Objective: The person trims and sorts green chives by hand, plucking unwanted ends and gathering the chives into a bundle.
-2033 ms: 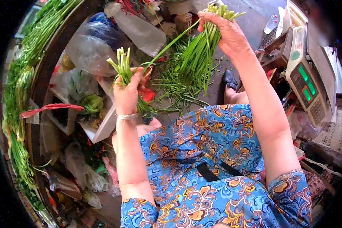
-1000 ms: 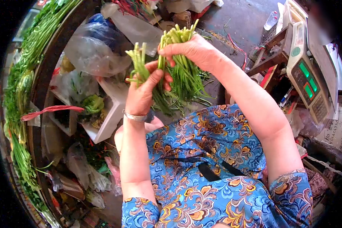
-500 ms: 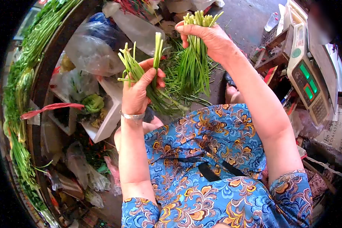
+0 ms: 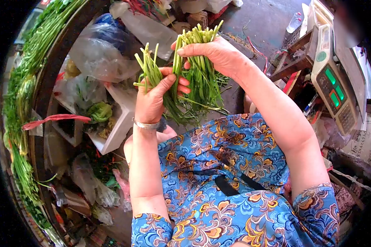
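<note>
My left hand [image 4: 151,98] is closed around a smaller bunch of green stalks [image 4: 149,68], their pale cut ends pointing up. A few more stalks are pinched between its thumb and fingers. In my right hand [image 4: 218,52] is a thicker bunch of long, thin green stalks [image 4: 200,74], cut ends up and narrow leaves hanging down. Both bunches are side by side, and my right fingertips reach the stalks pinched in my left hand. Below, the leaf ends overlap, so I cannot tell where one bunch stops.
On the right stands a scale [image 4: 334,82] with lit green digits, beside a wooden crate [image 4: 290,68]. Plastic bags [image 4: 101,53] and a white foam box [image 4: 120,119] lie to the left. Greens [image 4: 22,99] line a curved ledge at far left.
My right hand has moved left and down with its bunch, up against the stalks in my left hand. My left hand has shifted slightly right and stays closed.
</note>
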A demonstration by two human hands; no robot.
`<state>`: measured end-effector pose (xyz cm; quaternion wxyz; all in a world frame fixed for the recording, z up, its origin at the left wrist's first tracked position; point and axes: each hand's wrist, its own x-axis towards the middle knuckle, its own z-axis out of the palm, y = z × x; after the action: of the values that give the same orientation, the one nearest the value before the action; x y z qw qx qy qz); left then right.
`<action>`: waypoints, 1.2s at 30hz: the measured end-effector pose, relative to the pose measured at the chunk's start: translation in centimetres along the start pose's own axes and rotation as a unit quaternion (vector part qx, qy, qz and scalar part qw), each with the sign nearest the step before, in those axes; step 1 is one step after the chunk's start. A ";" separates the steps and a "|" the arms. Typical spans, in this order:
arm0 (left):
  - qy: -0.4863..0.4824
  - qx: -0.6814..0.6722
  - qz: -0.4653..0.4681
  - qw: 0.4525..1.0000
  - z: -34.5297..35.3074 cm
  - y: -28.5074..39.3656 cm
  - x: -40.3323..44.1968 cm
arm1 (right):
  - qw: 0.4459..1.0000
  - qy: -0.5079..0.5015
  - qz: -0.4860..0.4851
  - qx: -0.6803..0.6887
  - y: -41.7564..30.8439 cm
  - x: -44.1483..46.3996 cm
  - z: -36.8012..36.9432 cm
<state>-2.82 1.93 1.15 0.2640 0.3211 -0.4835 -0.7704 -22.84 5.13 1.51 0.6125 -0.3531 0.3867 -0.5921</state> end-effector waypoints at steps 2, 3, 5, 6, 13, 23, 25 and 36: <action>-0.004 0.011 -0.007 1.000 0.2 0.2 -0.2 | 1.000 -0.004 0.004 0.008 0.0 0.0 0.1; -0.008 0.022 -0.014 1.000 0.3 0.3 -0.3 | 1.000 -0.005 0.001 0.008 0.1 -0.2 0.3; -0.009 0.022 -0.022 0.999 0.5 0.7 -0.3 | 1.000 -0.006 -0.001 0.009 0.0 -0.2 0.3; -0.010 0.022 -0.029 0.999 0.6 0.7 -0.2 | 1.000 0.000 -0.004 0.000 0.0 -0.2 0.3; 0.045 0.105 0.042 0.993 -0.5 -0.1 0.1 | 0.999 0.051 -0.010 0.005 -0.1 0.3 -0.4; 0.119 0.115 0.065 0.984 -2.2 0.2 -0.1 | 0.994 0.048 -0.042 0.084 -1.5 0.3 -3.4; 0.150 0.122 0.054 0.980 -1.8 0.7 -0.5 | 0.994 0.059 -0.088 -0.006 -1.5 0.3 -4.5; 0.182 0.228 0.116 0.949 -2.3 0.0 0.0 | 0.988 0.120 -0.089 0.041 -1.9 0.4 -3.9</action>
<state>-1.08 0.58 0.39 0.3543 0.4493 -0.6241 -0.5321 -27.18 4.72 1.43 0.5206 -0.2872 0.3992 -0.6980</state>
